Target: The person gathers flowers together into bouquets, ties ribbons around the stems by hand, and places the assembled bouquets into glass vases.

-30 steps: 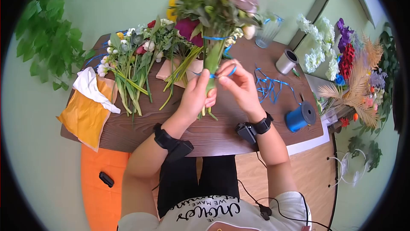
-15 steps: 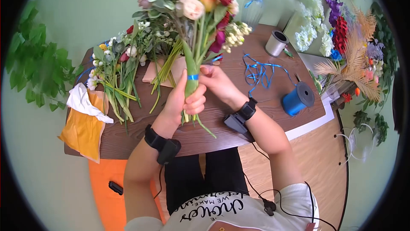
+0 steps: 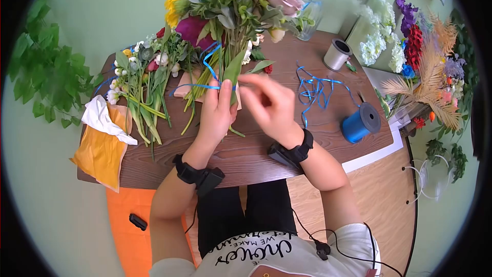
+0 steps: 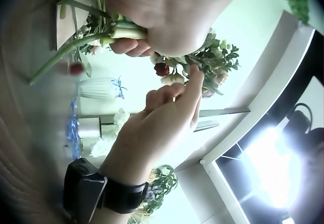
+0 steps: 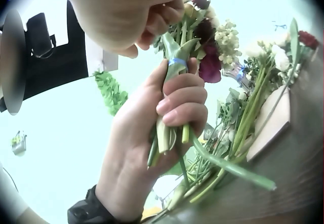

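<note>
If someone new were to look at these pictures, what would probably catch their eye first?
Probably the bouquet of pink, mauve, purple and yellow flowers, held by its green stems in the left hand above the dark brown wooden table. Next, perhaps, the blue cylindrical ribbon spool near the table's right edge, with a tangle of shiny blue ribbon beside it.

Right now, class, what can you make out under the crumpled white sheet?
Under the white sheet lies a yellow-orange sheet, showing mainly below it; the white tip reaches over the dark table. Whatever the white folds cover is hidden.
</note>
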Demonstrator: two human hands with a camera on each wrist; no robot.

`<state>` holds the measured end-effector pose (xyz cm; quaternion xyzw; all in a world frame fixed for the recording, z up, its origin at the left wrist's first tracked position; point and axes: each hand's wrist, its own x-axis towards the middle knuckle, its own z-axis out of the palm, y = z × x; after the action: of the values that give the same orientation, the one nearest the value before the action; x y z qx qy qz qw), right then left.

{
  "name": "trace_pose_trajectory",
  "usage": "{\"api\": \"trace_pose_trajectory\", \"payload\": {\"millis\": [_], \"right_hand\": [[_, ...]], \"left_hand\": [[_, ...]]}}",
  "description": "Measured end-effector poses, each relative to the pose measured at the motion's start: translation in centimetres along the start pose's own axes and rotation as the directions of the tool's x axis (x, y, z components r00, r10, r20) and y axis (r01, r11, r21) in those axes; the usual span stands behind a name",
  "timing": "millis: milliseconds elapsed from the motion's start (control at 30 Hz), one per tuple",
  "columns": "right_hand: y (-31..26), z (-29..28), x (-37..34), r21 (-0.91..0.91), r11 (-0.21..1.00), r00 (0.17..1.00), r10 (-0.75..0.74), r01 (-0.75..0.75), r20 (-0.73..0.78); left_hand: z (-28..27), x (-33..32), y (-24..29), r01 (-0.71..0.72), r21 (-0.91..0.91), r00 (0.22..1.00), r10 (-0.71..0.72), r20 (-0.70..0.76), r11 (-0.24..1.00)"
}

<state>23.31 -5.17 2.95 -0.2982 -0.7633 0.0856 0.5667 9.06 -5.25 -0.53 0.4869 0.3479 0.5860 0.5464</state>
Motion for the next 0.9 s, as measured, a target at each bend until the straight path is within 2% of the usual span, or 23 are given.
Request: {"api": "trace_pose_trajectory", "payload": {"millis": [100, 167, 233, 267, 333, 433, 500, 633, 700, 767, 900], "right_hand": [[0.4, 1.0, -0.4, -0.119, 0.987, 0.992, -0.096, 0.106, 0.082], [-0.2, 0.6, -0.2, -0.159, 0.984, 0.993, -0.063, 0.078, 0.097], [-1.0, 0.1, 0.1, -0.213, 0.975, 0.994, -0.042, 0.063, 0.102], [-1.5, -0.2, 0.2, -0.245, 0.968, 0.994, -0.037, 0.061, 0.099], [-1.7, -0.3, 0.3, -0.243, 0.969, 0.997, -0.031, 0.049, 0.077], [-0.9, 0.3, -0.1, -0.140, 0.989, 0.999, -0.034, 0.039, 0.039], [0.6, 0.6, -0.2, -0.069, 0.996, 0.998, -0.056, 0.059, 0.037], [1.5, 0.7, -0.1, -0.109, 0.991, 0.974, 0.098, -0.076, 0.206], [2.6, 1.1, -0.2, -0.036, 0.989, 0.950, 0.149, -0.145, 0.275], [3.6, 1.2, 0.0, 0.027, 0.975, 0.917, 0.198, -0.221, 0.347], [4.6, 1.5, -0.4, 0.078, 0.946, 0.890, 0.266, -0.315, 0.369]], "left_hand": [[-0.3, 0.3, -1.8, -0.114, 0.062, 0.993, 0.114, 0.006, 0.992], [0.0, 0.1, -1.8, -0.171, 0.185, 0.985, 0.171, 0.017, 0.968], [0.7, -0.2, -0.8, -0.287, 0.360, 0.954, 0.297, 0.030, 0.888], [1.1, -0.4, -0.1, -0.365, 0.468, 0.920, 0.390, 0.046, 0.805], [1.6, -0.9, 1.3, -0.417, 0.623, 0.880, 0.466, 0.094, 0.661], [1.4, -1.4, 2.0, -0.380, 0.737, 0.899, 0.410, 0.153, 0.559], [0.6, -1.2, 0.5, -0.354, 0.768, 0.919, 0.352, 0.179, 0.533], [-0.3, -0.4, -1.6, -0.263, 0.824, 0.952, 0.272, 0.139, 0.502], [-0.9, 0.1, -2.8, -0.254, 0.854, 0.954, 0.265, 0.142, 0.455], [-0.8, 0.2, -3.3, -0.216, 0.857, 0.959, 0.266, 0.096, 0.468], [-0.5, 0.3, -3.2, -0.156, 0.866, 0.975, 0.216, 0.057, 0.474]]}}
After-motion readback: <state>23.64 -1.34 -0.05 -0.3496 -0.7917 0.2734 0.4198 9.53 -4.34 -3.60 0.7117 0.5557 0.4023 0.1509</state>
